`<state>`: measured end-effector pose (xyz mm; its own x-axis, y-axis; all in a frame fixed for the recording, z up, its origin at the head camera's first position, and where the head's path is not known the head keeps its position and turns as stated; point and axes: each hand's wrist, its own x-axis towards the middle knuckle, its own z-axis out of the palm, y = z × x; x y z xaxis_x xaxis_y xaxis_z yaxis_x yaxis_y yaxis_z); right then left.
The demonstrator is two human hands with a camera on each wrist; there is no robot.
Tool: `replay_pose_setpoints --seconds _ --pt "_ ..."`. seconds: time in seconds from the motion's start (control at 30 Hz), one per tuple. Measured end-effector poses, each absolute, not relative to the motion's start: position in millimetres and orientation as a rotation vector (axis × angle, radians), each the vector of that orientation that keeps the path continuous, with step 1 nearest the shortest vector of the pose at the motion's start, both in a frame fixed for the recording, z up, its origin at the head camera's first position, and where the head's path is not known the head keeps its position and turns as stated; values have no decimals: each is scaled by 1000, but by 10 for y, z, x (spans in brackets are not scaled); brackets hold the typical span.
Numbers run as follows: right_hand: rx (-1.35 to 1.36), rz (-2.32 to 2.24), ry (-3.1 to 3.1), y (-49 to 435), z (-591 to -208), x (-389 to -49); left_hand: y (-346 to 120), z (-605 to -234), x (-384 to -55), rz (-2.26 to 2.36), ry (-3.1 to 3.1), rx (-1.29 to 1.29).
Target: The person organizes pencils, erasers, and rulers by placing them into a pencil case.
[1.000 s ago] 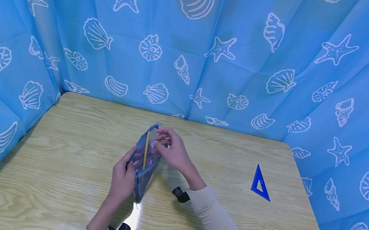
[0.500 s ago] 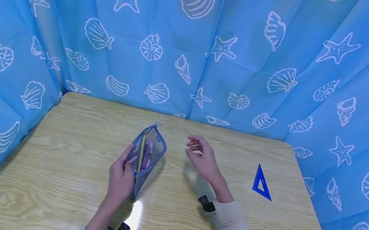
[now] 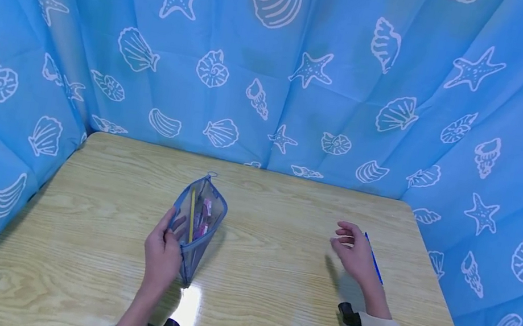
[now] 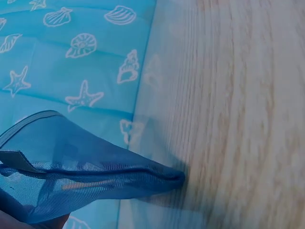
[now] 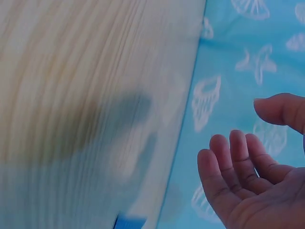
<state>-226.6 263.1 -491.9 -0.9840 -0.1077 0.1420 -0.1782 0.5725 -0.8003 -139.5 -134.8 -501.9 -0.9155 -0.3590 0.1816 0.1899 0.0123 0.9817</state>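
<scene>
My left hand [image 3: 164, 253] grips the near left side of a blue mesh zip pencil case [image 3: 197, 259], whose mouth gapes upward. Inside it show a yellow pencil [image 3: 192, 215] and some pink and purple items [image 3: 203, 221]. The left wrist view has the case's mesh side [image 4: 105, 176] close up, with only a bit of the hand at the corner. On the right, my right hand [image 3: 355, 255] hovers over the table, fingers loosely bent and holding nothing. It partly covers a blue set square [image 3: 374, 261]; one blue corner of the set square [image 5: 128, 222] shows in the right wrist view.
The wood-grain table [image 3: 268, 279] fills the lower part of the head view. A blue curtain [image 3: 268, 60] with white shell and starfish prints stands along its back and both sides. Each wrist wears a black camera [image 3: 349, 314].
My right hand has come out of the pencil case and swung right to the set square. The left hand and the case have shifted slightly left.
</scene>
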Motion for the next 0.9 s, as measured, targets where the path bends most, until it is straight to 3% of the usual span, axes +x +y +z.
replay_pose_setpoints --seconds 0.4,0.67,0.9 --pt "-119 1220 -2915 3236 -4947 -2213 -1407 -5035 -1338 -1941 -1893 276" --pt "-331 960 -3099 3342 -4973 -2270 -1392 -5017 -1362 -1968 -1937 253" --pt "-332 913 -3155 3360 -4999 -2317 -1359 -5016 -1382 -1965 -1941 206"
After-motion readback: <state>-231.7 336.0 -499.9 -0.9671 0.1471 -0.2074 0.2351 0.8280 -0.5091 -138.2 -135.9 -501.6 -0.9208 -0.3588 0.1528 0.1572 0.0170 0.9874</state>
